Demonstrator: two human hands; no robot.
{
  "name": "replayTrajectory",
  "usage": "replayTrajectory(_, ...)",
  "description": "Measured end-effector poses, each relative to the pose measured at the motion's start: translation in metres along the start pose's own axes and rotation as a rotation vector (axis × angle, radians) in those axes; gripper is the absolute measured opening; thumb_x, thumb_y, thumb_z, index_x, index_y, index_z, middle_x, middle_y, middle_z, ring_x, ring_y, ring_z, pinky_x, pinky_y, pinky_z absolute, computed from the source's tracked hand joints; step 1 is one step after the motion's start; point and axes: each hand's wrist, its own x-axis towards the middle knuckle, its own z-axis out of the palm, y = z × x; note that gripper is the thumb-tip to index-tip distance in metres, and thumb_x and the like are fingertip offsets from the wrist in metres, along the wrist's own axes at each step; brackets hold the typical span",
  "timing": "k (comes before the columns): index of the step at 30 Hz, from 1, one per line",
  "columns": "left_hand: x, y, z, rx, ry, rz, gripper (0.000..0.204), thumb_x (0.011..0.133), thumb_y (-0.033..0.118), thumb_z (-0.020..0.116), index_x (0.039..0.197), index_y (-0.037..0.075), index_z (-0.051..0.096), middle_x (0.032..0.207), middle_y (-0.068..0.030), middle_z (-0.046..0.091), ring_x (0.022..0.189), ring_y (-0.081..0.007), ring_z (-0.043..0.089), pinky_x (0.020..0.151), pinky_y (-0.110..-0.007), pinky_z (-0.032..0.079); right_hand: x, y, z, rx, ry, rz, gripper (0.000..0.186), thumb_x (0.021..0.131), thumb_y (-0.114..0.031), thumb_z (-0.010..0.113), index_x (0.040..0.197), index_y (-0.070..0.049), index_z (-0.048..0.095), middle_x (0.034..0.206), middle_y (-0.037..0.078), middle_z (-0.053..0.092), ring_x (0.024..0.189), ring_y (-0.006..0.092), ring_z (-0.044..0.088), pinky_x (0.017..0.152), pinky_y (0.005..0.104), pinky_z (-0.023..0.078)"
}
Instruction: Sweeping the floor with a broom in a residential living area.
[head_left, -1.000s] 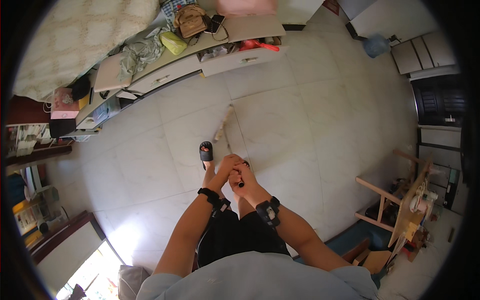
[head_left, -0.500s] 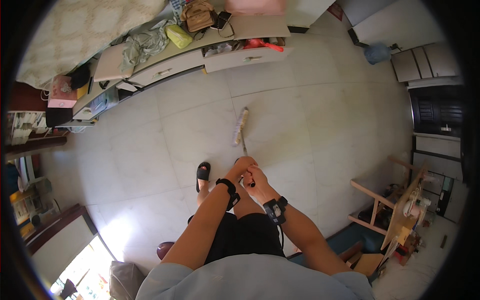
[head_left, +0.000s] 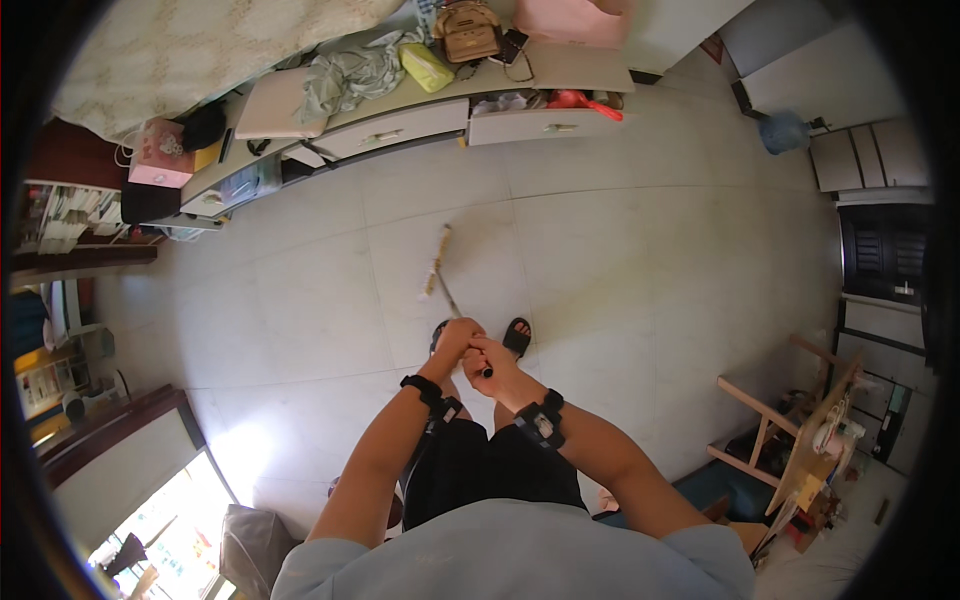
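Note:
Both of my hands grip the thin handle of a mop (head_left: 437, 265) with a long, narrow, fuzzy head lying on the pale tiled floor ahead of me. My left hand (head_left: 459, 333) is closed round the handle, on the side toward the head. Just behind it, touching it, my right hand (head_left: 488, 358) wraps round the end of the handle, and its dark tip (head_left: 487, 373) sticks out. Each wrist wears a black strap with a small device. A black sandal (head_left: 517, 337) on my right foot shows beyond the right hand; the left foot is mostly hidden behind the left hand.
A long low cabinet (head_left: 390, 135) with a partly pulled-out drawer (head_left: 545, 125) runs along the far side. A blue water bottle (head_left: 783, 132) stands at the far right. A wooden stool-like frame (head_left: 757, 410) is on the right. A grey bag (head_left: 252, 545) sits at lower left.
The mop head has swung to the left across the floor, and my hands went slightly left with it. My right foot has come into view ahead. The room has shifted rightward in the picture.

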Motion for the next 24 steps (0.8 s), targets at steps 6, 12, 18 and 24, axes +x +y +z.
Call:
replayTrajectory(6,-0.016,-0.048,-0.029,-0.004,-0.330,-0.698,0.011,0.069,0.014,0.058,0.071,0.006,0.064,0.057,-0.0111,0.058,0.042,-0.0202,0.056,0.040,-0.033,0.046,0.049,0.025,-0.001,0.053,-0.005,0.114,0.016,0.084,-0.005,0.049,0.073,-0.013,0.042,0.054,-0.003,0.036,0.040,0.0053,0.034,0.034,0.0164,0.031)
replayTrajectory(12,0.024,-0.029,0.049,0.082,-0.214,-0.115,0.020,0.050,0.023,0.068,0.067,0.013,0.065,0.063,-0.0116,0.060,0.059,-0.0274,0.059,0.053,-0.036,0.046,0.013,-0.024,-0.030,-0.125,0.122,-0.101,0.008,0.086,-0.008,0.049,0.079,-0.010,0.046,0.057,0.000,0.041,0.039,0.0057,0.036,0.031,0.0149,0.031)
replayTrajectory(18,0.066,0.005,0.097,0.071,-0.359,-0.232,0.017,0.059,0.024,0.064,0.071,0.012,0.066,0.067,-0.0123,0.061,0.060,-0.0270,0.061,0.053,-0.035,0.047,-0.022,-0.040,-0.026,-0.214,0.251,-0.228,0.014,0.088,-0.010,0.044,0.075,-0.017,0.040,0.054,-0.002,0.038,0.039,0.0051,0.035,0.030,0.0151,0.031)
replayTrajectory(24,0.036,0.005,0.032,0.063,-0.188,-0.166,0.015,0.063,0.017,0.059,0.075,0.011,0.067,0.074,-0.0133,0.062,0.064,-0.0267,0.061,0.056,-0.034,0.048,-0.003,0.002,0.008,-0.192,0.148,-0.199,0.024,0.084,-0.007,0.043,0.066,-0.019,0.035,0.050,-0.003,0.034,0.037,0.0057,0.032,0.031,0.0160,0.028)
